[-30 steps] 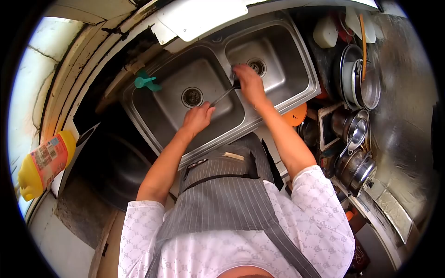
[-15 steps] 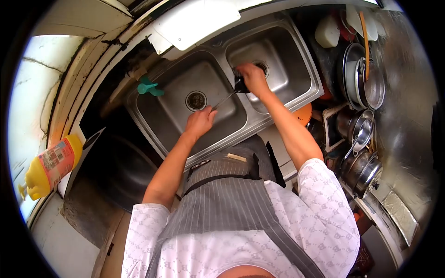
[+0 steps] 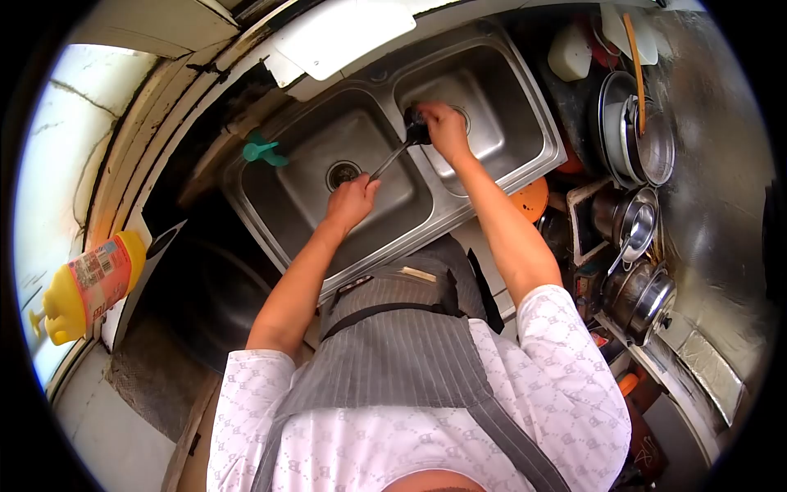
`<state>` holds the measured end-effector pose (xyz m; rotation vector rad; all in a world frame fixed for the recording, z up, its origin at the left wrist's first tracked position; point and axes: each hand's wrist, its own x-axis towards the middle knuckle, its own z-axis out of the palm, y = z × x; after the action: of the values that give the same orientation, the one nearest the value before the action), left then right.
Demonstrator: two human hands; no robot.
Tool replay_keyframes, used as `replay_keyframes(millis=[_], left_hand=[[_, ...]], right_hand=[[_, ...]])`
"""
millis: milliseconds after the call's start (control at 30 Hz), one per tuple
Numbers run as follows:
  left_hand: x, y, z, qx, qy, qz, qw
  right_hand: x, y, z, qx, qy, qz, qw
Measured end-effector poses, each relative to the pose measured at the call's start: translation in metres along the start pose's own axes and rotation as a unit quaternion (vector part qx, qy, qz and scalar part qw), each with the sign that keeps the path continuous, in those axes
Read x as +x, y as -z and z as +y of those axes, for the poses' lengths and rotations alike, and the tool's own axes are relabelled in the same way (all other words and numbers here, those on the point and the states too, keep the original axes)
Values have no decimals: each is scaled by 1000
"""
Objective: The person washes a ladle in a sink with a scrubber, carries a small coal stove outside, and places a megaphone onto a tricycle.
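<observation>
A utensil with a long, thin metal handle (image 3: pixel 392 160) lies slanted across the divider of the double steel sink (image 3: pixel 305 246). My left hand (image 3: pixel 351 203) is closed round the handle's near end, above the left basin beside its drain (image 3: pixel 343 174). My right hand (image 3: pixel 445 131) is closed at the utensil's far end, over the left edge of the right basin. A black piece (image 3: pixel 416 129) shows under the right fingers; whether it is the utensil's head or a scrubber around it, I cannot tell.
A teal plastic piece (image 3: pixel 262 151) sits at the sink's left rim. On the far left stands a yellow bottle (image 3: pixel 94 287). Pans (image 3: pixel 656 152), metal pots (image 3: pixel 643 299) and a strainer (image 3: pixel 638 225) crowd the right side. A white board (image 3: pixel 344 37) lies behind the sink.
My right hand and the black piece have shifted slightly up and left. The handle now slants more steeply. My left hand still grips its near end.
</observation>
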<state>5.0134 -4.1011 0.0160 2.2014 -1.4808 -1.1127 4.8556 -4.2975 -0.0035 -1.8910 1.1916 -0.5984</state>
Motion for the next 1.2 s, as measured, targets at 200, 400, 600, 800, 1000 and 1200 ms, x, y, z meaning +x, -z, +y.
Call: replay_keyframes(millis=[200,400,600,800,1000,1200], left_hand=[[2,-2,-7,7,1,5,1000],[11,3,-7,49,1,32,998],[6,5,-4,29,0,22,999],[6,0,-6,30,5,9,999],[8,-2,-7,21,8,1,1000],[3,-15,-1,-20,26,15,999]], right_hand=[[-42,-13,-20,-148,256,33,955],[-6,-21,-16,-82,165,-12,983],[-33,-27,-7,-84,167,57,981],[-22,-23,-19,-189,271,39,943],[30,-18,23,9,38,22,999],[-19,-21,15,-6,14,133,991]])
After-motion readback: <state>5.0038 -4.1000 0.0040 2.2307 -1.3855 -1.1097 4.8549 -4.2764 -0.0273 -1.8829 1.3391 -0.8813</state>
